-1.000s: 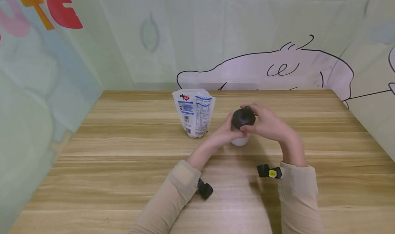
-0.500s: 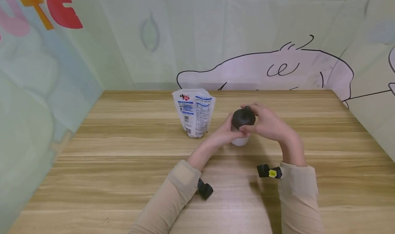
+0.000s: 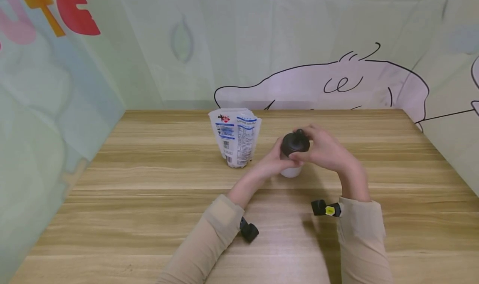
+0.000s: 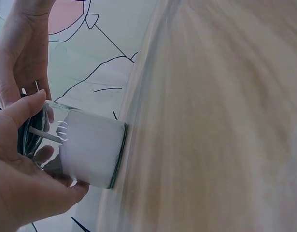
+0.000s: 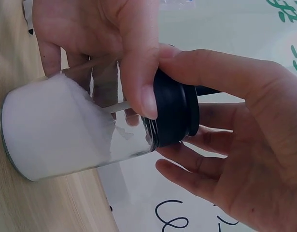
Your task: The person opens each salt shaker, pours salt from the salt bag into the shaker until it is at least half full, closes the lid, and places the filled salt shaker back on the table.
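A clear glass jar, partly filled with white granules, stands upright on the wooden table. On its mouth sits a black lid with a knob on top. A pale rod runs down inside from the lid into the granules. My left hand grips the jar's upper part, its thumb lying along the glass and lid edge in the right wrist view. Around the lid my right hand curls, thumb at the front and fingers behind.
Left of the jar, a white printed plastic bag with blue bands stands on the table. Behind the table hangs a backdrop with cartoon drawings. A black wrist camera juts from the left cuff, another camera from the right.
Both hands stay at the jar and lid. The right thumb has shifted very slightly to the left along the lid's edge. The bag has not moved.
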Demonstrator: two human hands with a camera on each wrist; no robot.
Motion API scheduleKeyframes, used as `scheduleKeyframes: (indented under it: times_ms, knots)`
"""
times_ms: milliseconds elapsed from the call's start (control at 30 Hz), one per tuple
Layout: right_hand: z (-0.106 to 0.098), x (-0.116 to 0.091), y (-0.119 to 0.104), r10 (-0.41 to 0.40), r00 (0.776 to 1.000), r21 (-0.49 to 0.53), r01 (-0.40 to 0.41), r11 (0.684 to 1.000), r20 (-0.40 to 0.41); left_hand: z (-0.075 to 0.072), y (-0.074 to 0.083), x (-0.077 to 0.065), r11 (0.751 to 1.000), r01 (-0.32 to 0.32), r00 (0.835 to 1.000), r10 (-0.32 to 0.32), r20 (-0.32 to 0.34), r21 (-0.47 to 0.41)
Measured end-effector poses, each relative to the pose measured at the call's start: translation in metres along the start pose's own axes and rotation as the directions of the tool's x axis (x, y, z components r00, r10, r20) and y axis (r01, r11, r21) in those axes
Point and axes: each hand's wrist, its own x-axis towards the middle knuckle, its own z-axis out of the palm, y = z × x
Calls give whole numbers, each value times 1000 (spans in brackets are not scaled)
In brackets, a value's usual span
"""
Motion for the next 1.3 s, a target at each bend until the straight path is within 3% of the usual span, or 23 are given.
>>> scheduleKeyframes:
  times_ms: [733,1300]
  knots:
    - [1,-1,-5,9,999,-119,-15,993,-53,2,1,-1,1000,17,998,-16,-61,8]
    - [-2,-3,-7,22,1000,-79,-22,997,-2,4,1,2,998,-45,998,48,-50,49]
